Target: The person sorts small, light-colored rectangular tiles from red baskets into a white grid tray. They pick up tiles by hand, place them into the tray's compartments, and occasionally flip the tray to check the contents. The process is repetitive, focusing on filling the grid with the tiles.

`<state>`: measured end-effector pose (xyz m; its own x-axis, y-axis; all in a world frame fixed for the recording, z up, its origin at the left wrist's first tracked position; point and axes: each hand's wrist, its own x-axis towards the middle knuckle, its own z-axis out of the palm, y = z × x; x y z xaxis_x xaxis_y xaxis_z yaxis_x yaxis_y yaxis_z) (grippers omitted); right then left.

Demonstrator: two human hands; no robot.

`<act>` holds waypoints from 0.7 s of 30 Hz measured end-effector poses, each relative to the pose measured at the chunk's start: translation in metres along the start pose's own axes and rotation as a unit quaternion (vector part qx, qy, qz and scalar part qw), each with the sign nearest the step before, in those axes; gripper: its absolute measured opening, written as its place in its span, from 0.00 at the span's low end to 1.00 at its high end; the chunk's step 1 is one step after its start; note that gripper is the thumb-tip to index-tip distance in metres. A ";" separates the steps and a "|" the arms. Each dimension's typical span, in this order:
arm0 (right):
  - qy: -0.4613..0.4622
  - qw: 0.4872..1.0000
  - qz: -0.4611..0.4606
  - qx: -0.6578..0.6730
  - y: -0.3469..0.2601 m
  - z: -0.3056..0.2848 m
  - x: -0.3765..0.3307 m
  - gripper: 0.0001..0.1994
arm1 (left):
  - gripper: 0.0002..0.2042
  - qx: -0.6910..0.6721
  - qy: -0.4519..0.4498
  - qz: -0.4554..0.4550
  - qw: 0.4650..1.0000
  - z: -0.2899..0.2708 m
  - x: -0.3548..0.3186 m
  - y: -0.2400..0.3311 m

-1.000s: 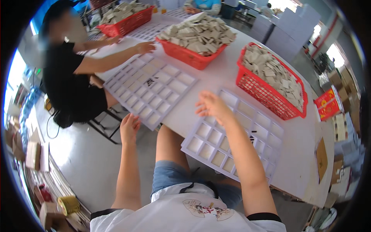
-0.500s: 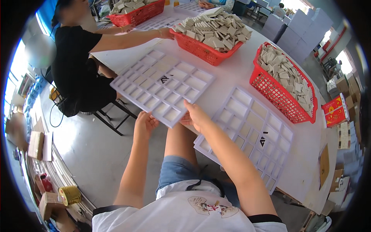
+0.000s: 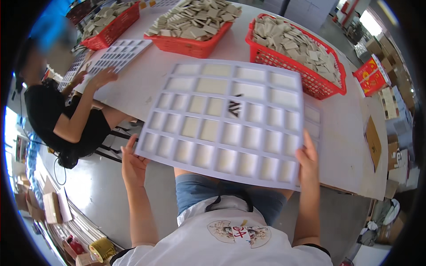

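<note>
A white tray (image 3: 224, 119) with rows of shallow rectangular compartments, several holding pale tile pieces, is held tilted in front of me above the near table edge. My left hand (image 3: 134, 165) is at its lower left corner, thumb up along the edge and fingers curled under. Around the right edge is closed my right hand (image 3: 308, 157), with the thumb on the rim. Underneath, a second compartment tray (image 3: 313, 116) shows only along its right side; the rest is hidden.
Red baskets (image 3: 186, 45) heaped with pale tile pieces (image 3: 290, 42) stand along the far side of the white table (image 3: 350, 146). At the left, a seated person (image 3: 66, 111) has their hands at another tray (image 3: 117, 55). A brown board (image 3: 372, 142) and red box (image 3: 372, 76) are at the right.
The held tray has moved right over the second tray and turned roughly level with me. My hands have spread to its opposite sides. The other person's arm has drawn back from the middle basket.
</note>
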<state>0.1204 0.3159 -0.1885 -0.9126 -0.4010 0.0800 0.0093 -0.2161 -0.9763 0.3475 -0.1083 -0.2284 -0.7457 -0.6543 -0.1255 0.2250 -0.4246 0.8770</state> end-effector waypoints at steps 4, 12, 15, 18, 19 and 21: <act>0.086 0.988 0.093 -0.092 -0.031 -0.078 -0.043 0.35 | 0.31 0.204 -0.110 -0.059 0.971 0.056 0.002 -0.015; 0.162 0.919 0.112 -0.342 0.006 -0.172 -0.041 0.24 | 0.19 0.567 -0.241 -0.030 0.787 0.122 0.015 -0.026; 0.175 0.837 0.030 -0.518 -0.018 -0.186 0.022 0.20 | 0.18 0.596 -0.231 0.025 0.769 0.155 0.058 -0.006; 0.154 0.810 -0.146 -0.546 -0.046 -0.152 0.134 0.17 | 0.17 0.597 -0.256 0.253 0.717 0.208 0.150 -0.009; 0.130 0.822 -0.239 -0.500 -0.052 -0.136 0.174 0.16 | 0.18 0.600 -0.245 0.230 0.726 0.249 0.175 -0.012; 0.109 0.863 -0.229 -0.437 -0.055 -0.114 0.249 0.15 | 0.18 0.488 -0.309 0.255 0.775 0.313 0.241 -0.032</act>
<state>-0.1537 0.3300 -0.1376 -0.7949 -0.2534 0.5512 -0.5974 0.4854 -0.6383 -0.0353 -0.0562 -0.1417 -0.9418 -0.0288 0.3349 0.2324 0.6641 0.7106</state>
